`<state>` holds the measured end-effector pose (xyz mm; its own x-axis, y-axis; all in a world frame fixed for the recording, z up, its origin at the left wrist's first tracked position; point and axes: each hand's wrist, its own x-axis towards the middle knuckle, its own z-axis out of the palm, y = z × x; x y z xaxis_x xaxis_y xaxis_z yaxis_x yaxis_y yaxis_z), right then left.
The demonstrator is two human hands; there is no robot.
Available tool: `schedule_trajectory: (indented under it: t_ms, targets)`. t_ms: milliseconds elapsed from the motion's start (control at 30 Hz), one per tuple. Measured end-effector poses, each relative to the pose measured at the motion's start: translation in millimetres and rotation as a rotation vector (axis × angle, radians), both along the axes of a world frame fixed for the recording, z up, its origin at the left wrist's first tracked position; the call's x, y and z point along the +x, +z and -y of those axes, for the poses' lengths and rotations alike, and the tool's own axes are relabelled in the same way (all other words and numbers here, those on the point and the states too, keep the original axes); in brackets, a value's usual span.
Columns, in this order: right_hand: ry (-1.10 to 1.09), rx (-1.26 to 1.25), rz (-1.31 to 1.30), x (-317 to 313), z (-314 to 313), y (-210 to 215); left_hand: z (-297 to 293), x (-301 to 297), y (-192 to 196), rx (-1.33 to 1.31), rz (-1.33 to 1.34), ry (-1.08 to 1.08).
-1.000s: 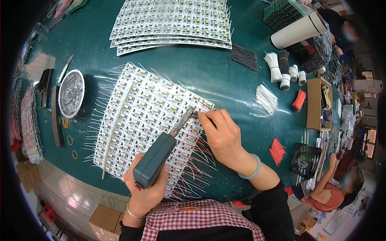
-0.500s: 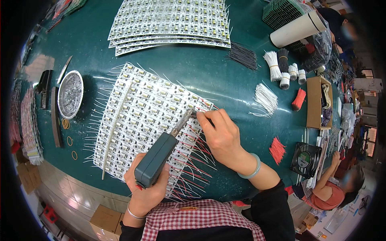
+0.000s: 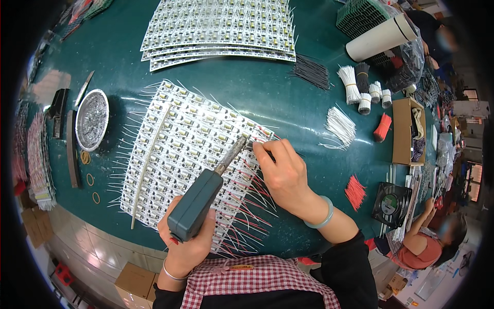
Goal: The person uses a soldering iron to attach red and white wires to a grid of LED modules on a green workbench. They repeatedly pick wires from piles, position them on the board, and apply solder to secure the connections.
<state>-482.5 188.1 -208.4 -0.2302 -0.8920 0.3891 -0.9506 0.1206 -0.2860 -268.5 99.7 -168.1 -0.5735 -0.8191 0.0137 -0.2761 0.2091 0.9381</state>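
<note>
My left hand [image 3: 188, 244] is wrapped round the dark green soldering gun [image 3: 193, 206], whose metal tip points up and right. That tip reaches the upper right part of a white circuit board panel [image 3: 182, 149] with rows of small components. Close to the tip, my right hand [image 3: 282, 170] is closed in a pinch at the panel's edge. A small dark bit shows at its fingertips, too little to name. White wires stick out along the panel's left side, red and white wires [image 3: 252, 206] along its right. A thin pale strip [image 3: 150, 165] lies across the panel.
Beyond the panel lies a stack of similar panels [image 3: 218, 31]. On the left are a foil bowl [image 3: 92, 121] and rubber bands [image 3: 90, 179]. Rightward are white wires [image 3: 339, 127], red wires [image 3: 355, 193], a cardboard box [image 3: 403, 131], a fan [image 3: 391, 205] and a seated person [image 3: 419, 250].
The soldering gun has shifted slightly left and its tip has lifted a little at the panel. My right hand stays almost in place.
</note>
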Motion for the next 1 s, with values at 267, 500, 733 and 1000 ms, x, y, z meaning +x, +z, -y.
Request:
schedule_trajectory:
  t_ms: [267,500,733,1000]
  targets:
    - [-0.001,-0.041,0.048,0.0,1.3,0.8,-2.1,0.5,-0.7,0.036,-0.015,0.026]
    - [0.004,0.012,0.058,0.3,0.6,2.5,-4.1,-0.3,-3.3,0.096,-0.025,0.041]
    - [0.002,0.042,0.032,0.2,0.4,1.7,-5.6,-1.1,-5.4,0.097,0.007,0.040]
    - [0.012,0.048,-0.006,-0.1,2.8,3.6,-5.1,-2.9,-3.3,0.092,0.002,0.061]
